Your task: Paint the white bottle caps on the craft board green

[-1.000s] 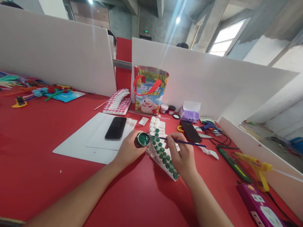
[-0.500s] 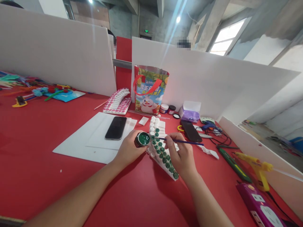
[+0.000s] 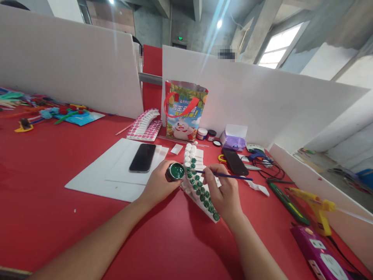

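Your left hand (image 3: 159, 186) is wrapped around a small open jar of green paint (image 3: 175, 172), holding it tilted just beside the white foam piece (image 3: 198, 182) on the red table (image 3: 58, 167). Your right hand (image 3: 223, 192) pinches a thin blue-handled paintbrush (image 3: 224, 175) between thumb and fingers, its tip touching the row of knobs on the foam piece where the green ones give way to white. The knobs nearer you are painted green; those at the far end are bare white. Left of the foam piece, a black phone (image 3: 142, 157) lies on white sheets (image 3: 96, 175). Behind it stands a printed paper bag (image 3: 184, 112), and a yellow glue gun (image 3: 316, 204) lies well off to your right.
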Motion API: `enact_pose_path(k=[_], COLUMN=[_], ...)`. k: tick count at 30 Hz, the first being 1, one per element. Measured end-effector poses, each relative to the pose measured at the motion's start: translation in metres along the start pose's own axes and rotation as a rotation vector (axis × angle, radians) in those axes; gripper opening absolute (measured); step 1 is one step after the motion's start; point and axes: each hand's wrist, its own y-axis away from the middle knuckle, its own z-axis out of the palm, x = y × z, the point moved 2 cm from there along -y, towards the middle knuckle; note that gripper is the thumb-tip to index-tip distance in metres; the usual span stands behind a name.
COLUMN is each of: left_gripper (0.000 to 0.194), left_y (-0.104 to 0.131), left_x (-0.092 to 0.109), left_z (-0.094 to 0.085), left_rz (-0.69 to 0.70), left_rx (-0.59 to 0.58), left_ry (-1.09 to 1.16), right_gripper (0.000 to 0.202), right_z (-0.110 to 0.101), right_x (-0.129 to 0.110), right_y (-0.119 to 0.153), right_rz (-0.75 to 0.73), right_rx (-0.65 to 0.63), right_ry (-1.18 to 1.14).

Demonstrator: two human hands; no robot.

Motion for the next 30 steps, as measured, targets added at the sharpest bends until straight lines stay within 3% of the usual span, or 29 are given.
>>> enact_pose_path(k=[27,30], left_gripper=[0.025,0.026], left_y=[0.0008,0.001], left_x=[-0.0018,-0.0015], left_z=[0.0009,0.0009], left_rz=[0.001,0.01], left_rx=[-0.011,-0.012], left_ry=[-0.002,-0.021], right_gripper=[0.021,0.019], right_z=[0.0006,-0.0026], right_x=[0.0036,0.0031], right_y=[-0.0018,-0.0024], right_rz=[-0.008,-0.034], right_rx=[0.016,0.068], right_ry=[0.014,-0.001])
